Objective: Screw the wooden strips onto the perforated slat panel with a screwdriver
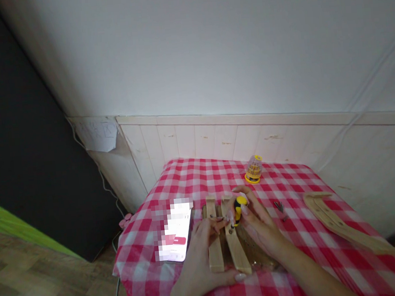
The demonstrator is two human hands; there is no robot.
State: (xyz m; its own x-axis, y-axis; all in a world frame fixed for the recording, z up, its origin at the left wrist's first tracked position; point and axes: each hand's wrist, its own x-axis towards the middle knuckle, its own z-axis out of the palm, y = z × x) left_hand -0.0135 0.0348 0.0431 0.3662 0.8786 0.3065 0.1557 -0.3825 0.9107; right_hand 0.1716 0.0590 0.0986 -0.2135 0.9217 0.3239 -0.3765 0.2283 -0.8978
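Observation:
My right hand (259, 223) grips a yellow and black screwdriver (239, 207), its tip pointing down toward the right one of two pale curved wooden slats (239, 252). My left hand (203, 253) lies across the left wooden slat (216, 257), its fingertips near the screwdriver tip and its thumb by the near end of the right slat. A small dark screw or fitting (231, 229) shows on the right slat, close to the tip. Beneath the slats is a brownish, shiny sheet or bag (262, 255), partly hidden by my right hand.
A lit phone (175, 235) lies to the left. At the back stands a clear and yellow bit case (253, 168). Several loose screws (279, 206) and another curved wooden piece (342, 225) lie right on the checked tablecloth (207, 175). A wall (217, 139) closes off the far side.

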